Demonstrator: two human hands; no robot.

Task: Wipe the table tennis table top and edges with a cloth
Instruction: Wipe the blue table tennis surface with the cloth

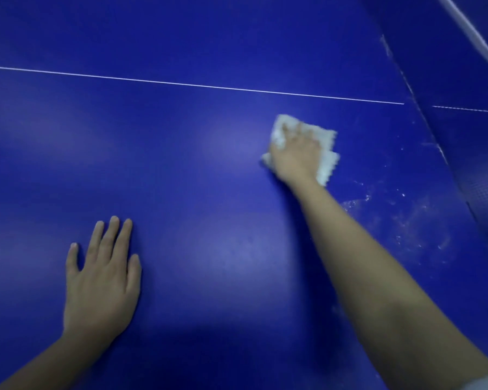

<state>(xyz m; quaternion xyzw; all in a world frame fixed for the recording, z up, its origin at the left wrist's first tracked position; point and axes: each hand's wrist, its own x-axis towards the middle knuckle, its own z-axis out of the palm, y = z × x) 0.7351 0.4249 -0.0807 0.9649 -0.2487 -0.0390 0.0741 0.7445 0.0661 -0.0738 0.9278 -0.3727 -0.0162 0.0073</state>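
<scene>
Smooth, glossy blue table (209, 178), crossed by a thin white line (195, 85). Toward the right edge, a fluffy white cloth (328, 153), crumpled and ragged-edged, flat under the right hand (296, 156): palm down, fingers spread over it, pressing rather than clutching, though blurred. Nearer, left hand (102, 280) flat on the surface, fingers straight, holding nothing. Pale powdery smears (406, 220) beside the right edge.

left hand (102, 280) is lying flat on the blue table top (209, 192), fingers straight | right hand (297, 153) is pressing down on the white cloth (328, 160), motion-blurred | cloth is sitting just below the thin white line (195, 85) | whitish smears (406, 220) are showing right of the right forearm
</scene>
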